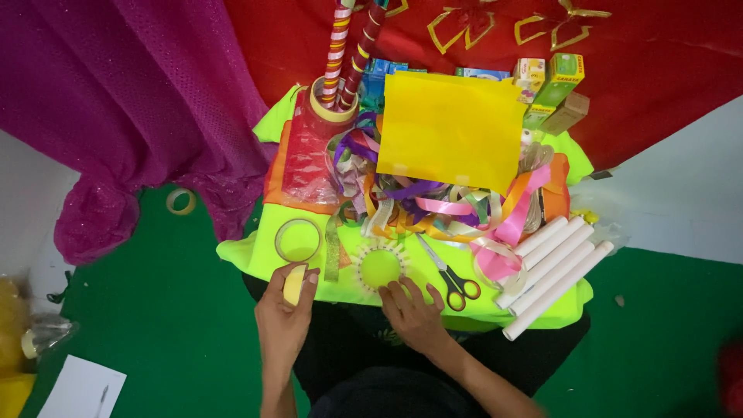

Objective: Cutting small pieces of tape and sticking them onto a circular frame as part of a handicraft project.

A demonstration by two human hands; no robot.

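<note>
Hands at a crowded craft table.
Left hand (285,310) pinches a small yellow tape roll (294,284); right hand (412,310) lies spread, steadying a round fringed yellow paper disc (379,268).

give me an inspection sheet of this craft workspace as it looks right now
surface: neon yellow-green cloth on a green floor
job's things: small yellow tape roll; round fringed paper piece
clutter: ribbon pile, yellow paper sheet, scissors, white rolled tubes, larger tape ring, striped sticks, small boxes
grips: left hand holds the small tape roll; right hand rests fingertips at the fringed piece, holding nothing
cables: nothing seen
surroundings: purple glitter fabric, red cloth, loose tape ring, white paper
</note>
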